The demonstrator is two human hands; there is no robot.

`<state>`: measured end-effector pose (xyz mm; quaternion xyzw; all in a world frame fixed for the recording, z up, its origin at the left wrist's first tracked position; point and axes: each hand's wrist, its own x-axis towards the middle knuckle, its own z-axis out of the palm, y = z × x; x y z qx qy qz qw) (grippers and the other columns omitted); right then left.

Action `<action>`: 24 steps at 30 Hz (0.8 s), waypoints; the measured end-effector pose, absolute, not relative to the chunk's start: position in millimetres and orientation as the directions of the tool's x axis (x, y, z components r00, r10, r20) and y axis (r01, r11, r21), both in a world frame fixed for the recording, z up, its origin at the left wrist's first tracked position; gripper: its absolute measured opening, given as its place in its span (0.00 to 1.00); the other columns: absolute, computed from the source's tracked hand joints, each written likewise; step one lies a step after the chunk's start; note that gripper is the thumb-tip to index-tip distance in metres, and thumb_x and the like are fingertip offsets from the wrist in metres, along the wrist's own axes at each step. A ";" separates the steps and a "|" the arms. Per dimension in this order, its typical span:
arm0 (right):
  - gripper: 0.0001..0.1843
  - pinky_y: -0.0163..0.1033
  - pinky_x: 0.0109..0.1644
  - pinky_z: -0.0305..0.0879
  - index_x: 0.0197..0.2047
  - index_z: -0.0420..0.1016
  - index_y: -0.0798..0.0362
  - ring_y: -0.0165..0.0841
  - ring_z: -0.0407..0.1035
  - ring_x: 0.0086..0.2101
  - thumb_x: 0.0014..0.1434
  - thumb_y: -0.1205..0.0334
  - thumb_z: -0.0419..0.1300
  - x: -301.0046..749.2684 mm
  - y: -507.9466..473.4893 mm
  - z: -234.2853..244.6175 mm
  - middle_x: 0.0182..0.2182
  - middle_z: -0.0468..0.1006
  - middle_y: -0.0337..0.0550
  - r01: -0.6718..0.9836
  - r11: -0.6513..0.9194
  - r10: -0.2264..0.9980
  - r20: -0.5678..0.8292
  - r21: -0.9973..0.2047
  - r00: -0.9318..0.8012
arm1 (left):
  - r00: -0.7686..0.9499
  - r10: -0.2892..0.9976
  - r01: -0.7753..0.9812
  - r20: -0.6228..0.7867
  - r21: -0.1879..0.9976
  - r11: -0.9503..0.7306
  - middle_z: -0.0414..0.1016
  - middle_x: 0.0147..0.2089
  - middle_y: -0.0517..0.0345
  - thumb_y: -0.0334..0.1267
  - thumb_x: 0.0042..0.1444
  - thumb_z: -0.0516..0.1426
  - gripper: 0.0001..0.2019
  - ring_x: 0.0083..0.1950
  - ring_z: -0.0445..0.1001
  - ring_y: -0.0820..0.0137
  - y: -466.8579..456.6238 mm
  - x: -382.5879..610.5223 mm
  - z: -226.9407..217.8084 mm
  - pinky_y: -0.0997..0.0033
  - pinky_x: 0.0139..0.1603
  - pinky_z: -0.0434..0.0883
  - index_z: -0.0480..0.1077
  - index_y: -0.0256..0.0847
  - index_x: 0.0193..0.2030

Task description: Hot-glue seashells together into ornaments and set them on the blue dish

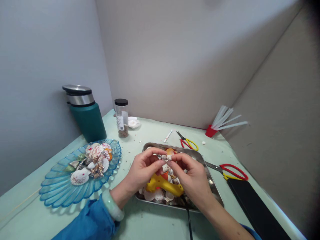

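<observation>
My left hand [147, 164] and my right hand [191, 170] meet above a metal tray [147, 202], thumbs and forefingers pinched. Between the fingertips are small pale seashells [166, 157], one by each hand; whether they are joined I cannot tell. Below them in the tray lie many loose shells [159, 194] of white and orange. A yellow glue gun [165, 185] rests on those shells, its black cord [189, 220] running over the tray's near edge. My hands hide part of the tray's contents.
Left stands a blue scalloped dish [62, 186] of shells, behind it a teal bottle [88, 121] and a clear jar [122, 118]. Red-and-yellow scissors [187, 142] lie behind the tray, a second pair [231, 171] to its right, near a black slab [255, 206] and a red cup [211, 131] of glue sticks.
</observation>
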<state>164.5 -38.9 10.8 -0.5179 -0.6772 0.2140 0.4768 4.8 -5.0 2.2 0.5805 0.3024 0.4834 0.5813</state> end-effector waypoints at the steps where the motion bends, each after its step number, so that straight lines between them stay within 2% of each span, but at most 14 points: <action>1: 0.07 0.34 0.30 0.61 0.34 0.74 0.51 0.29 0.65 0.26 0.60 0.59 0.57 164.9 -38.7 10.1 0.28 0.74 0.38 0.482 0.367 0.907 0.421 -0.796 0.005 | 0.349 0.913 -0.217 0.210 0.966 -0.139 0.72 0.26 0.61 0.36 0.51 0.61 0.12 0.24 0.69 0.76 -5.1 4.9 2.5 0.76 0.27 0.68 0.70 0.37 0.43; 6: 0.06 0.35 0.34 0.64 0.36 0.74 0.52 0.31 0.68 0.30 0.60 0.60 0.57 165.1 -38.1 8.8 0.32 0.76 0.40 0.419 0.365 0.905 0.422 -0.831 0.048 | 0.326 0.925 -0.227 0.195 0.966 -0.124 0.73 0.29 0.60 0.36 0.50 0.62 0.16 0.24 0.69 0.76 -5.2 5.2 2.2 0.77 0.26 0.67 0.69 0.39 0.46; 9: 0.06 0.35 0.32 0.64 0.36 0.74 0.52 0.31 0.67 0.28 0.59 0.60 0.58 165.1 -38.1 8.7 0.29 0.75 0.39 0.397 0.368 0.901 0.428 -0.841 0.071 | 0.294 0.939 -0.205 0.180 0.971 -0.122 0.70 0.23 0.63 0.37 0.50 0.62 0.13 0.23 0.68 0.76 -4.2 5.9 1.5 0.78 0.25 0.65 0.69 0.38 0.43; 14: 0.06 0.33 0.30 0.62 0.36 0.74 0.51 0.29 0.65 0.27 0.59 0.59 0.59 164.9 -37.1 6.4 0.28 0.74 0.38 0.314 0.342 0.917 0.388 -0.886 0.094 | 0.268 0.949 -0.191 0.164 0.975 -0.114 0.69 0.21 0.64 0.38 0.49 0.62 0.09 0.21 0.67 0.77 -3.4 7.6 3.8 0.79 0.23 0.64 0.70 0.36 0.33; 24: 0.07 0.33 0.29 0.63 0.37 0.75 0.52 0.29 0.66 0.26 0.58 0.59 0.58 165.1 -34.3 3.5 0.29 0.75 0.40 0.277 0.338 0.929 0.366 -0.899 0.057 | 0.250 0.951 -0.185 0.183 0.973 -0.139 0.68 0.21 0.64 0.38 0.49 0.62 0.07 0.21 0.66 0.77 -4.6 7.6 3.4 0.78 0.23 0.64 0.71 0.36 0.32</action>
